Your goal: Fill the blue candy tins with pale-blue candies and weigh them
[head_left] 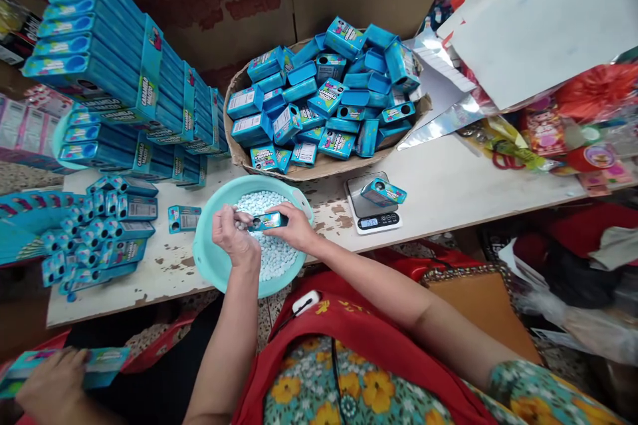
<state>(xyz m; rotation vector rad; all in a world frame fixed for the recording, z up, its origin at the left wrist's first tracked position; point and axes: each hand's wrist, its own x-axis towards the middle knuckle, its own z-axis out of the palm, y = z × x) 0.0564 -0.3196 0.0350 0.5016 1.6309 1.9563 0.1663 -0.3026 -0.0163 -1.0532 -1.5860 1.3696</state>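
Over a turquoise basin [203,249] of small pale candies [276,255], my right hand [298,229] grips a small blue candy box [272,220], its round opening turned left. My left hand [234,236] is closed at that opening, with a few candies [244,218] showing at its fingertips. Right of the basin, another blue box [383,191] rests tilted on a small digital scale [376,220] with a lit display. A single blue box [184,218] lies left of the basin.
A cardboard tray [314,174] heaped with blue boxes stands behind the basin. Packed stacks [119,73] rise at the left, above grouped boxes [107,229]. Another person's hand [54,385] holds blue packaging [104,366] at lower left. Papers and bright wrappers [543,126] clutter the right.
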